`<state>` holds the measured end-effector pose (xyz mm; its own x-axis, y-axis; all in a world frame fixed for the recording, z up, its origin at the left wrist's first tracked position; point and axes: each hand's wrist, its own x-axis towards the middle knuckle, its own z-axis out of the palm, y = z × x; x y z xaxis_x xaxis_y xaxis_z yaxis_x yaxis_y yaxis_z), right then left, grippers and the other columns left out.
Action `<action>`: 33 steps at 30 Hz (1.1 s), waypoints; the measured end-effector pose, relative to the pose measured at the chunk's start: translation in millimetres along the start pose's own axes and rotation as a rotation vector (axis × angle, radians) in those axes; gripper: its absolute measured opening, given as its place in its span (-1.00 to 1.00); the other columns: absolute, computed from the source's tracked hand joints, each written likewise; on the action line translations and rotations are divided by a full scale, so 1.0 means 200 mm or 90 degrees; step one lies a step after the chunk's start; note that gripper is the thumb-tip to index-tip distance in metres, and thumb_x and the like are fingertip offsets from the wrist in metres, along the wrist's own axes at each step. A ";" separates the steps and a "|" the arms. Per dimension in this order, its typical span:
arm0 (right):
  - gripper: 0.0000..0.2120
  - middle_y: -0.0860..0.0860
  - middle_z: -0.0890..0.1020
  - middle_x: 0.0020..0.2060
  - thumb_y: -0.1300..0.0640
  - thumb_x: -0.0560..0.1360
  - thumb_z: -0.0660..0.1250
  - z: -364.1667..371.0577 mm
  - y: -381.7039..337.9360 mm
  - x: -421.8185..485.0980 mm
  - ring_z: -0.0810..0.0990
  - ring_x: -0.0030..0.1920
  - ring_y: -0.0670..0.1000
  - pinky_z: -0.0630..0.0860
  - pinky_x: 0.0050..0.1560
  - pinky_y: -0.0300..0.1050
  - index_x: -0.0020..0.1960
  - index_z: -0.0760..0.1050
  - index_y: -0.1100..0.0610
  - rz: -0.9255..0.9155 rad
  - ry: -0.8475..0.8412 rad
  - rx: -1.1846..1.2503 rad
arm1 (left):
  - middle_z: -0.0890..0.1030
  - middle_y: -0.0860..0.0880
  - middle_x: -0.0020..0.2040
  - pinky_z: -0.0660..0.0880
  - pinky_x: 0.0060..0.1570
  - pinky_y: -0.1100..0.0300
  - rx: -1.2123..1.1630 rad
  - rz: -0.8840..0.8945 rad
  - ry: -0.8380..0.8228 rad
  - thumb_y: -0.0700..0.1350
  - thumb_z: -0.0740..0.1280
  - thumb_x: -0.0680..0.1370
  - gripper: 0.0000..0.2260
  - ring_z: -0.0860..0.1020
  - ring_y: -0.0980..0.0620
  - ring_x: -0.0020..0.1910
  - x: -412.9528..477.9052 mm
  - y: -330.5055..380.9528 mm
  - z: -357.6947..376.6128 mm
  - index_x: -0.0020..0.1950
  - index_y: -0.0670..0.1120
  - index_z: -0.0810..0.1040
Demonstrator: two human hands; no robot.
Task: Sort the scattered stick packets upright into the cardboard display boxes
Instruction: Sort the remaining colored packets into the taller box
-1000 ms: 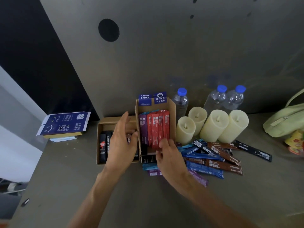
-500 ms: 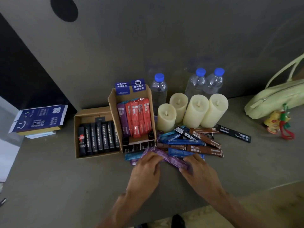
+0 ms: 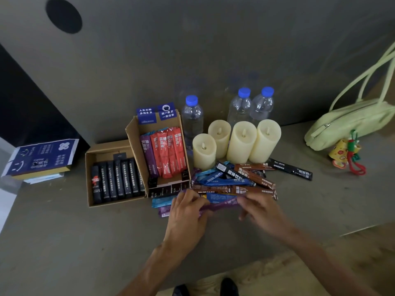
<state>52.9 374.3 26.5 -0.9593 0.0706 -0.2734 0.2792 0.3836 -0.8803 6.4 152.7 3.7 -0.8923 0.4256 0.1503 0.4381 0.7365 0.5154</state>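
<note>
Near the front edge of the grey worktop [image 3: 64,242], both hands are closed on a long purple foil stick packet [image 3: 222,205] lying crosswise just in front of the loose pile. The left hand [image 3: 188,212] pinches its left end, fingers curled over the foil, and the right hand [image 3: 259,210] pinches the right end; the packet spans the gap between them, low over the surface or resting on it, which I cannot tell.

The step in hand looks like picking one packet out of the scattered heap of blue, brown and black stick packets [image 3: 233,180], which lies just behind the hands and in front of four cream pillar candles [image 3: 241,142]. The next move would call for turning the purple packet on end and carrying it back and left to the taller open cardboard display box [image 3: 136,150], where one purple packet and several red stick packets [image 3: 166,152] already stand. That box touches the lower cardboard box of black stick packets [image 3: 115,180] on its left. More blue and purple packets lie partly under the left hand, so the lift should take only one.
</note>
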 end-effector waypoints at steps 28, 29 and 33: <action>-0.95 0.10 0.68 -0.31 0.26 0.51 0.43 0.29 -0.38 0.13 0.60 -0.32 -0.04 0.44 -0.39 -0.22 -0.08 0.68 0.21 -0.003 -0.051 0.233 | 0.73 0.00 -0.18 0.58 -0.02 0.06 -0.562 -0.296 0.097 -0.26 0.43 0.52 -0.83 0.66 0.08 -0.17 -0.09 0.00 -0.23 -0.04 0.01 0.72; -0.95 0.11 0.69 -0.30 0.25 0.52 0.43 0.34 -0.40 0.14 0.60 -0.34 -0.05 0.45 -0.39 -0.23 -0.09 0.68 0.20 -0.012 -0.043 0.211 | 0.74 0.02 -0.14 0.60 0.03 0.05 -0.546 -0.290 0.092 -0.27 0.43 0.52 -0.83 0.69 0.07 -0.11 -0.10 -0.01 -0.25 -0.02 -0.01 0.71; -0.92 0.12 0.71 -0.28 0.24 0.56 0.39 0.47 -0.52 0.23 0.67 -0.32 0.02 0.56 -0.31 -0.20 -0.08 0.63 0.24 -0.064 -0.025 0.126 | 0.70 0.23 -0.20 0.48 -0.16 0.45 -0.368 -0.301 0.138 -0.19 0.40 0.55 -0.87 0.64 0.32 -0.16 -0.12 -0.13 -0.37 -0.01 0.04 0.68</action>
<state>-15.9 251.0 69.8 -0.9814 0.0031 -0.1922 0.1890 0.1980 -0.9618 9.6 84.4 49.6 -0.9977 -0.0220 -0.0638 -0.0673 0.3976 0.9151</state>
